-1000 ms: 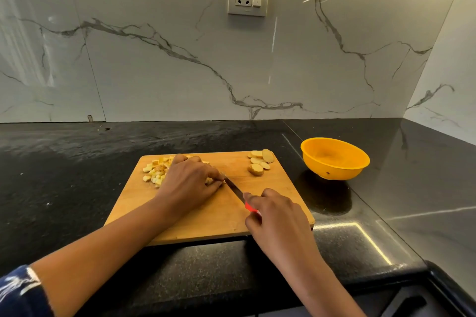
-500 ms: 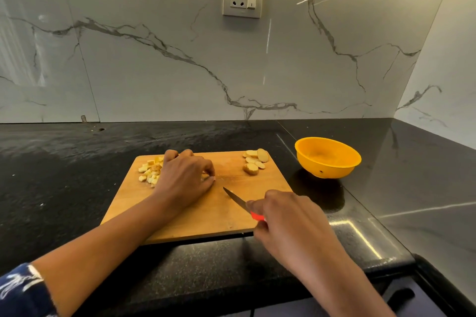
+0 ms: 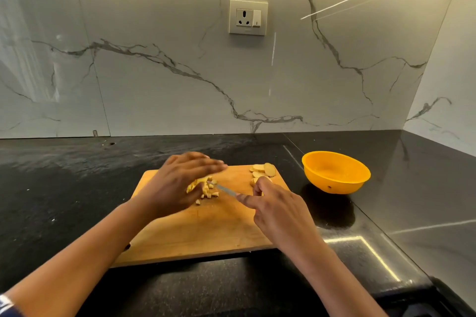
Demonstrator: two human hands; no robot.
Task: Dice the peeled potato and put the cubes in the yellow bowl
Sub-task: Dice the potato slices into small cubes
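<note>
The left hand (image 3: 177, 185) reaches in over the wooden cutting board (image 3: 206, 229) with its fingers straight and held together, pointing right (they are blurred, so I cannot tell whether they touch anything); under its palm and just past its thumb lies a heap of potato cubes (image 3: 207, 188), a few scattered loose on the near side of the heap. Between the two hands the thin blade of the knife (image 3: 224, 189) slants across the board, its tip at the cubes beside the left thumb. The right hand (image 3: 278, 211) holds the knife, fingers curled round the hidden handle and forefinger laid out toward the blade. Just beyond the right hand's knuckles sit the uncut potato slices (image 3: 261, 170), overlapping at the far right corner of the board; one of them is partly hidden by that hand. Right of the right hand and farther away, off the board, the yellow bowl (image 3: 334, 172) stands upright on the black counter (image 3: 51, 188); above both hands a socket (image 3: 248, 17) is set in the marbled wall.
</note>
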